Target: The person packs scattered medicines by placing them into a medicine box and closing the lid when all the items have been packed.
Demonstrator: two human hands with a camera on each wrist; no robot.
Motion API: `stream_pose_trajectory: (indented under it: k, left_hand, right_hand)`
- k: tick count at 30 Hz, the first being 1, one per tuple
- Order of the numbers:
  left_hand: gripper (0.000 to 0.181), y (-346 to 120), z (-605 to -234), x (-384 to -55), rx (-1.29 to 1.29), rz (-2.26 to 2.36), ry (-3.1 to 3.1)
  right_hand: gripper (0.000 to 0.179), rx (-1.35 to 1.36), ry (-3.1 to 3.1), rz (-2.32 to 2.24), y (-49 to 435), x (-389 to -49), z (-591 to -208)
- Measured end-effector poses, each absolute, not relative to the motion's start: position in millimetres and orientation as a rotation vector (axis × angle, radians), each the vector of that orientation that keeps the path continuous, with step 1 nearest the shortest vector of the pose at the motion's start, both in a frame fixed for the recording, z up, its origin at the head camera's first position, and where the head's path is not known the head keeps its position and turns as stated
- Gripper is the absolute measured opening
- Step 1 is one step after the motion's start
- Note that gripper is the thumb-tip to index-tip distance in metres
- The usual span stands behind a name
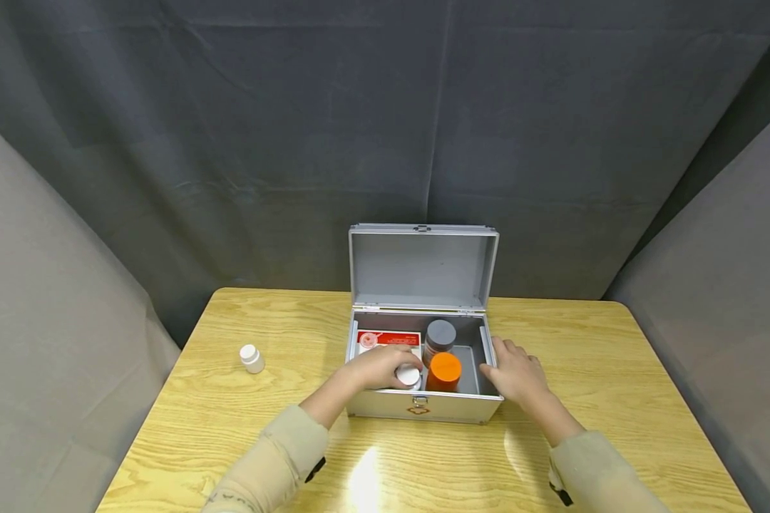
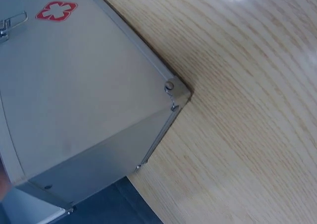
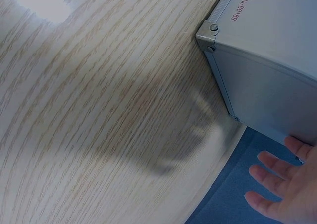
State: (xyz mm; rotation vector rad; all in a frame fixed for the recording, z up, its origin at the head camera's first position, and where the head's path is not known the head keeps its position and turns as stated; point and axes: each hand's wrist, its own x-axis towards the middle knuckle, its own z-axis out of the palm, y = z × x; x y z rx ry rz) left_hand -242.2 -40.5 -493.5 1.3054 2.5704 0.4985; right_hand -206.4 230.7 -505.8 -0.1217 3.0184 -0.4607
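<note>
A silver first-aid case (image 1: 385, 405) stands with its lid (image 1: 423, 267) raised. Reaching inside over the front left, my left hand (image 1: 380, 367) grips a white-capped bottle (image 1: 408, 375) between thumb and fingers. Beside that bottle stand an orange-capped bottle (image 1: 445, 370) and, behind it, a grey-capped bottle (image 1: 440, 335). A red and white box (image 1: 391, 338) lies at the back left of the case, partly hidden by the left hand. At the right wall, my right hand (image 1: 520, 372) touches the rim; its fingers look loosely spread in the right wrist view.
A small white bottle (image 1: 252, 358) is on the wooden table (image 1: 282, 320), left of the case. Dark cloth (image 1: 282, 142) hangs behind the table, and grey panels flank both sides. The raised lid stands up at the case's back.
</note>
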Motion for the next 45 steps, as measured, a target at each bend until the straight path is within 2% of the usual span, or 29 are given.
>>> stream_pose_trajectory:
  k: [13,21,34,45]
  left_hand:
    - [0.054,-63,-481,-240,1.255,0.481,2.777]
    - [0.053,-77,-476,-240,1.197,0.347,3.083]
    - [0.051,-121,-472,-246,0.877,0.488,3.307]
    - [0.05,-163,-489,-250,0.478,0.584,3.399]
  right_hand:
    - [0.066,-0.105,3.008,-0.469,231,-206,-508]
    - [0.066,-0.095,2.998,-0.476,231,-206,-507]
    - [0.066,-0.107,3.013,-0.46,230,-207,-506]
    - [0.066,-0.114,3.006,-0.451,231,-208,-507]
